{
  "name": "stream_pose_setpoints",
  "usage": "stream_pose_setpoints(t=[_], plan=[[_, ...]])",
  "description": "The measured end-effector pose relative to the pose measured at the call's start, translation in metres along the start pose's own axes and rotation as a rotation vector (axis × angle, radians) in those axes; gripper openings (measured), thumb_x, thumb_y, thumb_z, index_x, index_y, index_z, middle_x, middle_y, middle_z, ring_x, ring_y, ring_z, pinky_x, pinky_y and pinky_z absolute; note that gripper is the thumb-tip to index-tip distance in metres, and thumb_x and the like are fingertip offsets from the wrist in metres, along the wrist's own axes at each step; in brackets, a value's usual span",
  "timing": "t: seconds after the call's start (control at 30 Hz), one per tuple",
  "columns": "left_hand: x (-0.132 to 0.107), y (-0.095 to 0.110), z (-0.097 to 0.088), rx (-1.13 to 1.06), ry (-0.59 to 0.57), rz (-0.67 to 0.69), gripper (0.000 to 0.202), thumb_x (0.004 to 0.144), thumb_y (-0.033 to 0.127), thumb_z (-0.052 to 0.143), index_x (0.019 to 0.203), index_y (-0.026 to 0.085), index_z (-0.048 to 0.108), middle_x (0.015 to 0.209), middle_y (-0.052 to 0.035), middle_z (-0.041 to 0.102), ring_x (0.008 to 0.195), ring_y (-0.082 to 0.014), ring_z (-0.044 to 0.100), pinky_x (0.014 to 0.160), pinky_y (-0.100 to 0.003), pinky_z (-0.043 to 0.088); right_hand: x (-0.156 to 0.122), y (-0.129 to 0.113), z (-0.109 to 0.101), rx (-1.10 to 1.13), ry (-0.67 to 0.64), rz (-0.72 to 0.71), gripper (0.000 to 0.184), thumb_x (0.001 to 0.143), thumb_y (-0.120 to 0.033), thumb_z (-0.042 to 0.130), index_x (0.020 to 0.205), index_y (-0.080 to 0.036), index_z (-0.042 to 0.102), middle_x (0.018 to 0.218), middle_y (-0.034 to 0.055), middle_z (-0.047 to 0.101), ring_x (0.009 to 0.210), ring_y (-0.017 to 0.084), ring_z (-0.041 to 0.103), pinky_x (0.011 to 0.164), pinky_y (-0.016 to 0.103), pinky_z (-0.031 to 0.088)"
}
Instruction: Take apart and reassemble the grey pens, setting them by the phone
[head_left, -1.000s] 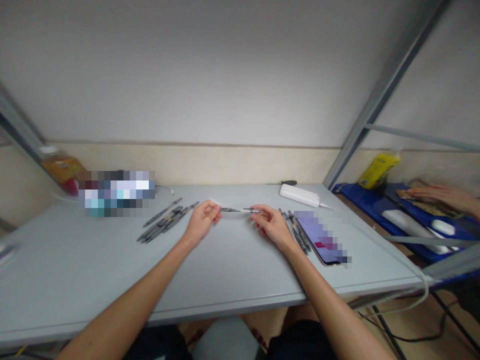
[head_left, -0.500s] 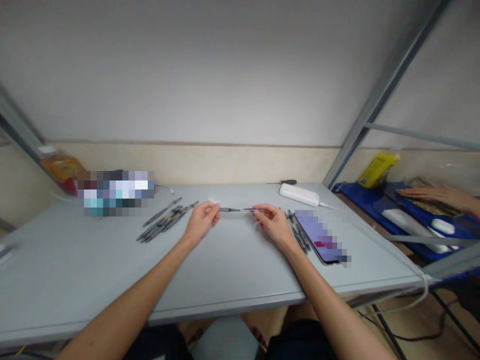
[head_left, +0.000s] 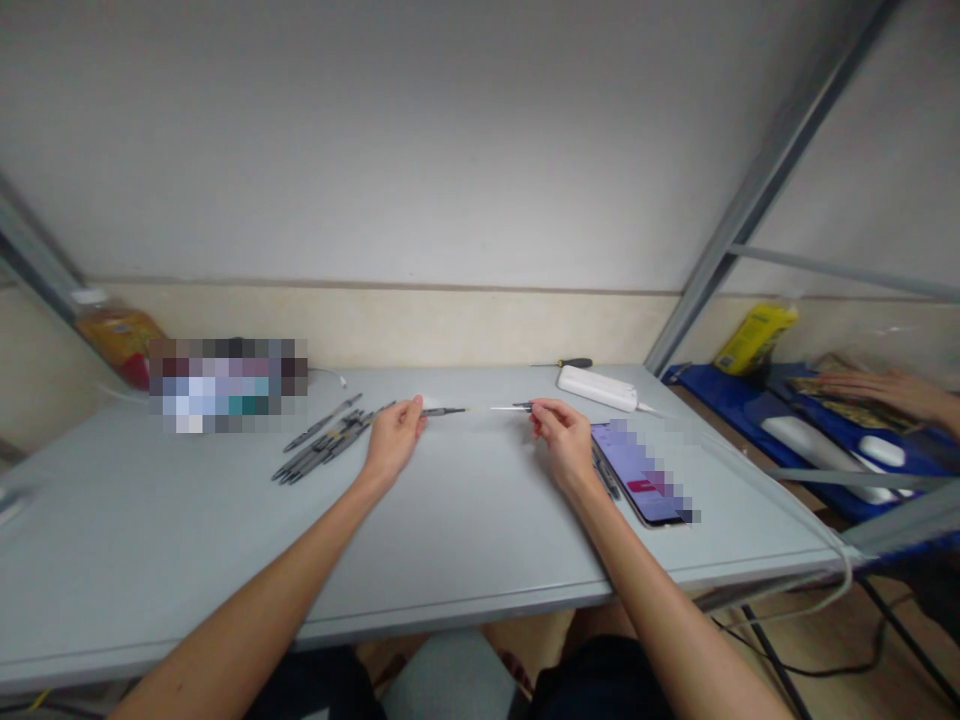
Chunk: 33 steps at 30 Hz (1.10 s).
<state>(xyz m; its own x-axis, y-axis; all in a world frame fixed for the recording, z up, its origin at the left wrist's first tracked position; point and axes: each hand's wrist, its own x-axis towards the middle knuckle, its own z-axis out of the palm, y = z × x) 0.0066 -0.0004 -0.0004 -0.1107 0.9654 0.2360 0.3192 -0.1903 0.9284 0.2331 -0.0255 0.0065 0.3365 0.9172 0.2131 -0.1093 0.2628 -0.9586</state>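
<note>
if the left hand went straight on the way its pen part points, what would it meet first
Likely the thin piece pinched in the right hand; its pale tip faces the pen part in the left hand across a gap. They look lined up, but depth is unclear.

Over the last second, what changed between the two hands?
The left hand and right hand moved apart sideways, pulling apart what they had held joined: the left hand now holds the grey barrel, the right hand the thin inner piece, with a gap between. The pile of pens, phone and white power strip stayed put.
</note>
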Motion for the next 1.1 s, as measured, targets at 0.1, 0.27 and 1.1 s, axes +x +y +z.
stream_pose_setpoints(t=[0.1,0.27,1.1], plan=[[0.0008,-0.0028,-0.0003,-0.003,0.002,0.009,0.045,0.079,0.053,0.044,0.051,0.018,0.047,0.04,0.0041,0.04,0.039,-0.0095,0.034,0.042,-0.023,0.025,-0.0002,-0.0002,-0.0001,0.007,-0.004,0.008,0.022,0.061,-0.034,0.069,0.073,-0.016,0.066,0.057,-0.0001,0.058,0.048,0.011,0.047,0.048,0.025,0.037],[0.002,-0.0064,0.0005,0.011,-0.009,0.013,0.044,0.079,0.053,0.043,0.052,0.019,0.048,0.041,0.0041,0.04,0.039,-0.0097,0.034,0.042,-0.023,0.024,-0.0008,0.002,-0.0008,0.009,-0.037,-0.008,0.02,0.063,-0.032,0.069,0.074,-0.016,0.067,0.058,-0.0004,0.059,0.048,0.01,0.047,0.049,0.024,0.036],[-0.001,-0.003,0.003,0.002,-0.049,0.021,0.044,0.08,0.053,0.044,0.052,0.018,0.048,0.041,0.0044,0.04,0.04,-0.0094,0.034,0.043,-0.023,0.024,-0.0036,0.0009,0.001,-0.06,-0.152,-0.036,0.022,0.064,-0.034,0.069,0.077,-0.016,0.067,0.061,0.0009,0.062,0.051,0.011,0.051,0.053,0.025,0.041]])
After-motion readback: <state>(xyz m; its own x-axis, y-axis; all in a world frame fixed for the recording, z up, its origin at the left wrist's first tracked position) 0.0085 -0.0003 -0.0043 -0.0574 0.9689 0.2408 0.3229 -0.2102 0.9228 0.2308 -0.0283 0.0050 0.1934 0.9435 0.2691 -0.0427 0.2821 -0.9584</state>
